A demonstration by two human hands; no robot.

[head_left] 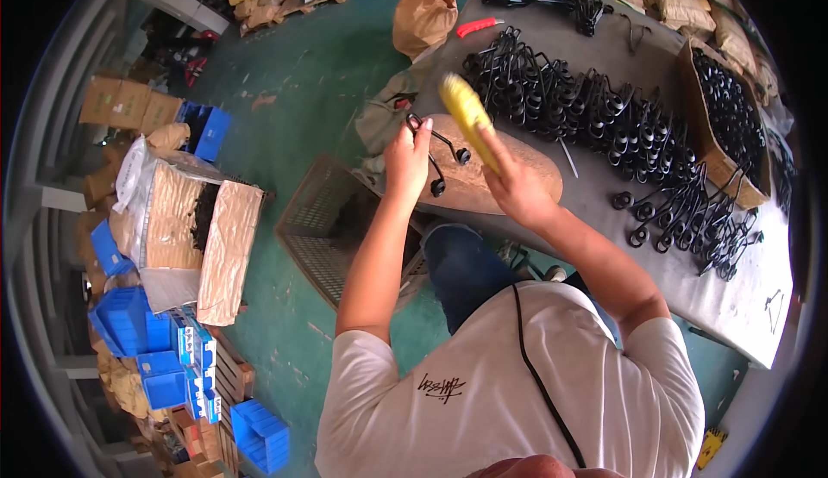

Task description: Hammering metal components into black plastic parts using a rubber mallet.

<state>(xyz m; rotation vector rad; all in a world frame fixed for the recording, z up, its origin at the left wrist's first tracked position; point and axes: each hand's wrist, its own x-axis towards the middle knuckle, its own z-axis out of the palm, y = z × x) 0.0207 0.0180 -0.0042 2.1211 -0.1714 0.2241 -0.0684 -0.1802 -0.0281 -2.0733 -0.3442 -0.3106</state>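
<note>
While the left hand (405,161) is pinching a black wire clip (438,157) by its looped top, grip closed around the wire, the right hand (516,187) is wrapping fully round a yellow-handled tool (466,109), blurred as if mid-swing. The clip's two rounded ends are resting on a brown wooden block (483,176), taken here as the landmark.

Handling note: the step appears best done by keeping the clip steady and upright on the block, fingers held clear of the tool's path, and landing the blow squarely on the wire.

Beyond the block, on the grey table (733,306):
- rows of finished black clips (595,116) are lying just behind and to the right of the block;
- a red-handled tool (476,25) is lying behind it, near the table's far edge;
- a cardboard box (720,116), well to the right, is holding more black clips, packed close;
- a brown paper sack (424,12) is standing behind the block, contents hidden.

Left of the block, on the green floor (302,90):
- a mesh crate (323,219) is sitting just beside, contents unclear;
- opened cartons (198,228) and blue bins (138,323) are standing well apart.
</note>
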